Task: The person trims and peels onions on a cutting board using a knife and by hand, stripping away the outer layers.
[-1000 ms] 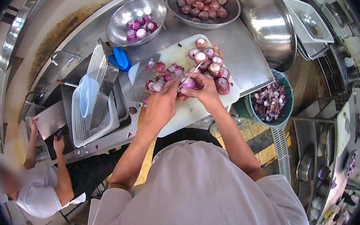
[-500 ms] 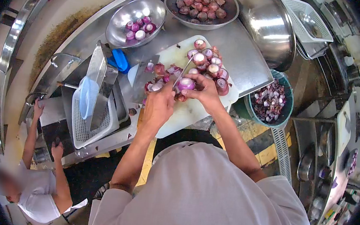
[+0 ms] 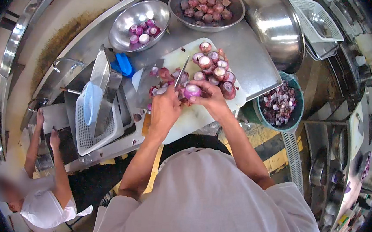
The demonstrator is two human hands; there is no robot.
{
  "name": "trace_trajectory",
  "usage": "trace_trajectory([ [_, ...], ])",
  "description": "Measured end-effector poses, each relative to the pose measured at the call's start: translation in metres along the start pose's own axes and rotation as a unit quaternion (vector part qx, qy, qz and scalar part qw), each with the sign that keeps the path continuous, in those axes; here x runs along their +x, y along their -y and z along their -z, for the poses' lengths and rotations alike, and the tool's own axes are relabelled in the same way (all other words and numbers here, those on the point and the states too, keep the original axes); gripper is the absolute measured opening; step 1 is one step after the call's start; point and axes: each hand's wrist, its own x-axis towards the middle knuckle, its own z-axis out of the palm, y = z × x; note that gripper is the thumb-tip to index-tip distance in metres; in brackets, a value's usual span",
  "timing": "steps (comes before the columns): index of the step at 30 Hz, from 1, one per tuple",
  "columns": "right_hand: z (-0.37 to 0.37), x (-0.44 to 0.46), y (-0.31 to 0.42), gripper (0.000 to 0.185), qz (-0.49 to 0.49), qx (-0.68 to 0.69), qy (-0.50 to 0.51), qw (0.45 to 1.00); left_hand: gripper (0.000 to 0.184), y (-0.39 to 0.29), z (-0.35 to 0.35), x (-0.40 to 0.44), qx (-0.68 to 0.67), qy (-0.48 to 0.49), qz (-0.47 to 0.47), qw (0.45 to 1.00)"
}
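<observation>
A left hand [image 3: 166, 108] grips a knife [image 3: 183, 70], blade pointing up and away, as the right hand [image 3: 214, 100] pinches a purple onion [image 3: 192, 92] just beside it, over a white cutting board [image 3: 183, 127]. Other onions [image 3: 205, 62] (several showing pale cut ends) crowd the board's right side, near a green bucket [image 3: 301, 100] holding peelings [image 3: 277, 105].

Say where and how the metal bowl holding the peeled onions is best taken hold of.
Probably by the left rim of the bowl, coming from above left and pinching its lip: the mouth is wide and round, no handle shows, and the onions lie toward the right, leaving that edge free.
</observation>
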Motion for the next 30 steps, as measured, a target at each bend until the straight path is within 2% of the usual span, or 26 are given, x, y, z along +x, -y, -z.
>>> trace_trajectory([
  [4, 0.004, -0.003, 0.0, 0.058, -0.014, -0.018, -0.016, 1.0, 0.028, -0.009, 0.011, -0.003, -0.061, 0.051, 0.006, 0.997],
  [6, 0.003, -0.001, 0.0, 0.056, -0.004, -0.046, -0.029, 0.999, 0.028, -0.015, 0.015, -0.005, -0.095, 0.036, -0.049, 0.994],
  [10, 0.0, -0.004, -0.003, 0.056, 0.031, -0.067, -0.022, 0.997, 0.023, -0.014, 0.007, -0.005, 0.006, -0.003, -0.118, 0.993],
  [12, -0.001, -0.003, -0.003, 0.056, 0.06, -0.12, -0.014, 0.991, 0.016, -0.009, -0.002, -0.005, -0.053, 0.039, 0.015, 0.998],
  [16, 0.004, -0.004, -0.003, 0.057, 0.025, -0.13, 0.01, 0.991, 0.014, -0.002, -0.005, -0.004, -0.096, 0.056, 0.078, 0.991],
  [18, 0.005, -0.004, -0.006, 0.053, 0.008, 0.027, 0.037, 0.999, 0.009, -0.004, -0.001, -0.003, -0.083, 0.028, 0.063, 0.994],
  [19, 0.005, -0.004, -0.002, 0.053, 0.011, 0.025, 0.037, 0.999, 0.009, -0.003, 0.0, -0.001, -0.084, 0.026, 0.06, 0.994],
  [21, 0.003, -0.008, 0.006, 0.057, -0.097, 0.218, 0.097, 0.966, 0.007, 0.001, -0.001, -0.003, -0.037, 0.009, -0.001, 0.999],
  [22, 0.002, -0.008, 0.006, 0.057, -0.095, 0.217, 0.097, 0.967, 0.007, 0.004, -0.004, -0.003, -0.038, 0.008, -0.003, 0.999],
  [24, -0.002, -0.008, 0.002, 0.057, -0.07, 0.133, 0.069, 0.986, 0.008, 0.011, -0.008, -0.002, -0.049, 0.021, 0.026, 0.998],
  [28, 0.004, -0.01, -0.001, 0.052, -0.068, 0.168, 0.094, 0.979, 0.012, 0.029, -0.009, 0.004, -0.034, 0.026, 0.048, 0.998],
  [30, 0.004, -0.012, 0.004, 0.053, -0.083, 0.204, 0.093, 0.971, 0.018, 0.038, -0.009, 0.009, -0.077, 0.036, 0.019, 0.996],
])
